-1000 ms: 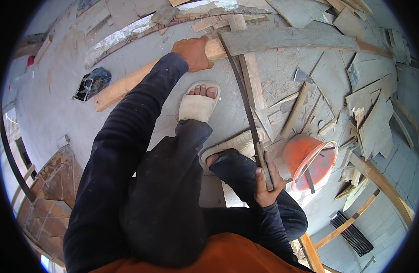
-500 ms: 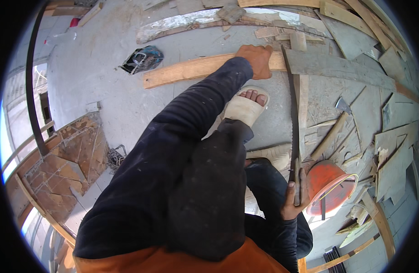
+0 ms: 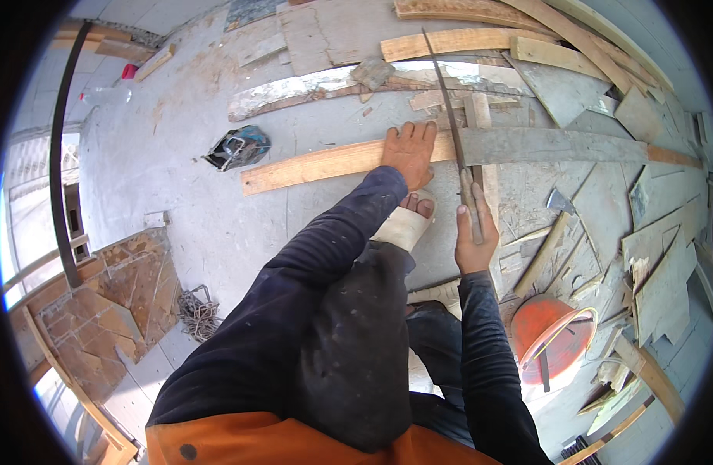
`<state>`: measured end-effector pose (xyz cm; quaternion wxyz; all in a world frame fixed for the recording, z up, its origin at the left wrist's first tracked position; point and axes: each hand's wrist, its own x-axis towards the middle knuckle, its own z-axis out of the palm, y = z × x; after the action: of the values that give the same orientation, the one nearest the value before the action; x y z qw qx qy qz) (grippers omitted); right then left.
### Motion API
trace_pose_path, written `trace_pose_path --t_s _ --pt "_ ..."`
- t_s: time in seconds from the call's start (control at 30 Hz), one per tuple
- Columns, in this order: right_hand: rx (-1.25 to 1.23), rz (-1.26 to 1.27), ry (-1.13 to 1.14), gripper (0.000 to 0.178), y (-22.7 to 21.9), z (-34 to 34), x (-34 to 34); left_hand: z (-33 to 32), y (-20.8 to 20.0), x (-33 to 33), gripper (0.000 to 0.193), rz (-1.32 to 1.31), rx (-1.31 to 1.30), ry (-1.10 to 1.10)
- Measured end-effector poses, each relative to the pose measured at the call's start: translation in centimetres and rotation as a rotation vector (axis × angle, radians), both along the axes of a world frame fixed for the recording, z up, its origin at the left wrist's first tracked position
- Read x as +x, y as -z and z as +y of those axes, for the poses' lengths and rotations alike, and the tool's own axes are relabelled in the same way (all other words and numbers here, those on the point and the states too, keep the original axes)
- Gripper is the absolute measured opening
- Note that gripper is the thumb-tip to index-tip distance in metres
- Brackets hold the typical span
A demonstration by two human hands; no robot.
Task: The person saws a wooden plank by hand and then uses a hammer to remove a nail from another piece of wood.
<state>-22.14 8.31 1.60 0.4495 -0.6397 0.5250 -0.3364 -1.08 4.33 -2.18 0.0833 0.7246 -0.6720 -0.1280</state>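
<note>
My left hand (image 3: 409,155) presses on a pale wooden plank (image 3: 318,168), its fingers curled over the far edge. In my right hand (image 3: 477,236) is the handle of a handsaw (image 3: 449,108); its long dark blade points away from me and crosses the plank to the right of my left hand. Just right of the blade, a grey weathered board (image 3: 554,146) runs on in line with the plank. A narrow wooden strip (image 3: 490,190) passes beneath, crosswise. My sandalled foot (image 3: 399,229) rests below my left hand, close to the plank's near edge.
An orange bucket (image 3: 544,329) stands at the right, with a hatchet (image 3: 549,232) beyond it among wood scraps. Boards and offcuts (image 3: 562,93) lie along the far right. A dark plastic bag (image 3: 238,147) and a tangle of wire (image 3: 198,311) are on the floor at left.
My right hand has swung the saw forward and left from beside the bucket, sliding the blade far past the plank. My left hand remains on the plank. The whole view has shifted slightly.
</note>
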Motion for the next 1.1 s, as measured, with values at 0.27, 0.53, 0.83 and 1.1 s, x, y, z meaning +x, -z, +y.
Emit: trace_pose_path --t_s 0.27,0.53,0.83,1.1 --pt "0.134 0.030 0.025 0.048 -3.5 0.0 -1.1 -2.2 0.1 -0.3 0.049 -0.036 0.136 0.030" --pt "0.263 0.134 0.077 0.048 -12.0 12.3 -10.9 -1.3 0.1 0.0 0.046 -0.057 0.131 -0.001" --pt "0.205 0.086 0.076 0.045 -7.2 6.5 -6.4 -1.7 0.1 0.5 0.043 -0.002 0.163 0.004" --pt "0.145 0.052 0.058 0.045 -4.5 2.3 -4.8 -2.2 0.6 -0.2 0.042 -0.031 0.091 0.022"
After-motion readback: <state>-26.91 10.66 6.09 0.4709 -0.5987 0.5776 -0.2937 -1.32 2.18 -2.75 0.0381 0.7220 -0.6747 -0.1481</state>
